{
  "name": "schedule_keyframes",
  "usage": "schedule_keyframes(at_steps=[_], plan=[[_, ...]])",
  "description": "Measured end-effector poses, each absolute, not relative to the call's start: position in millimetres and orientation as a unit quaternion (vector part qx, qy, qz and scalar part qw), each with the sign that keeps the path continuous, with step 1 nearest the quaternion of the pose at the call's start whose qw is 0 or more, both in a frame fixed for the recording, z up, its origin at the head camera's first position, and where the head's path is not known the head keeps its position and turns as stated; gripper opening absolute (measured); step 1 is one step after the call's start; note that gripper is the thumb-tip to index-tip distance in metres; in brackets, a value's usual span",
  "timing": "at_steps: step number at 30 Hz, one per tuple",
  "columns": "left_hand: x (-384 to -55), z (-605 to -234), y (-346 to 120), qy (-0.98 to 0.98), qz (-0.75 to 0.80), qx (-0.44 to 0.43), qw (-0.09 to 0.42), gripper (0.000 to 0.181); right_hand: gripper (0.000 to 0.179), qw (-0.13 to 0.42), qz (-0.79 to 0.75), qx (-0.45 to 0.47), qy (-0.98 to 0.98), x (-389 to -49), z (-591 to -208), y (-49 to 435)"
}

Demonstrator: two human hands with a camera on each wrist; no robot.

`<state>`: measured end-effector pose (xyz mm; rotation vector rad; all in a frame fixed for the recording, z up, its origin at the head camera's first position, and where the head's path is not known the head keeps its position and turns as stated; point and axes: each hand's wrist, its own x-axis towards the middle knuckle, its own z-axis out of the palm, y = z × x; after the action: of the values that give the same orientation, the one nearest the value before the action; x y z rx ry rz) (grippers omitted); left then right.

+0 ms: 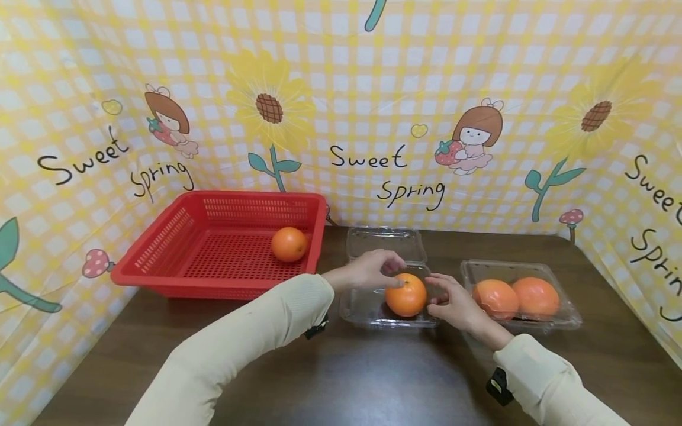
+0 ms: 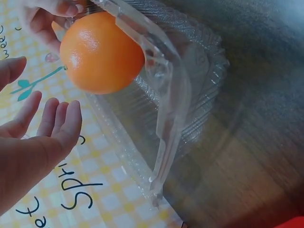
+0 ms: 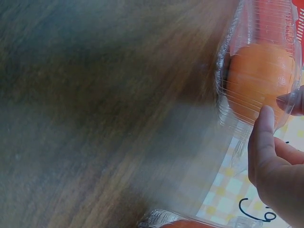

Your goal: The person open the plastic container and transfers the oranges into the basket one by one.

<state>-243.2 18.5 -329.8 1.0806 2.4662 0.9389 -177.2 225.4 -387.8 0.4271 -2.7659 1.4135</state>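
Note:
An orange (image 1: 406,296) sits toward the right side of an open clear plastic clamshell box (image 1: 362,306), whose lid (image 1: 383,244) lies back toward the cloth. My left hand (image 1: 370,269) hovers above the box at the orange's left. Its fingers are spread and apart from the orange in the left wrist view, where the left hand (image 2: 38,137) holds nothing. At the box's right side is my right hand (image 1: 455,305), fingers loosely bent near the wall. In the right wrist view a fingertip of the right hand (image 3: 275,161) appears against the clear plastic, with the orange behind it.
A red plastic basket (image 1: 176,285) stands at the left, with one orange (image 1: 289,244) inside. To the right, a second clear box (image 1: 567,319) contains two oranges (image 1: 537,297). A yellow checked cloth (image 1: 341,106) hangs behind and beside the dark wooden table (image 1: 367,378).

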Motion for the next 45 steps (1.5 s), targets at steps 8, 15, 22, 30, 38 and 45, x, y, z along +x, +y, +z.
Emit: schedule_keyframes(at_steps=[8,15,22,30,38,45], plan=[[-244,-334,22,0.861,0.311,0.361,0.179,0.039,0.051,-0.002,0.453,0.125,-0.883,-178,-389,226],[-246,-341,23,0.855,0.341,0.345,0.182,0.041,0.051,-0.003,0.456,0.125,-0.881,-180,-389,226],[-249,-348,24,0.846,0.378,0.320,0.196,0.042,0.051,-0.005,0.454,0.126,-0.882,-179,-389,226],[-252,-356,27,0.848,0.396,0.285,0.207,0.043,0.051,-0.005,0.455,0.124,-0.882,-179,-388,225],[-255,-361,29,0.849,0.403,0.259,0.226,0.047,0.051,-0.007,0.451,0.124,-0.884,-179,-387,225],[-256,-366,29,0.812,0.465,0.206,0.288,0.053,0.051,-0.011,0.456,0.119,-0.882,-180,-388,225]])
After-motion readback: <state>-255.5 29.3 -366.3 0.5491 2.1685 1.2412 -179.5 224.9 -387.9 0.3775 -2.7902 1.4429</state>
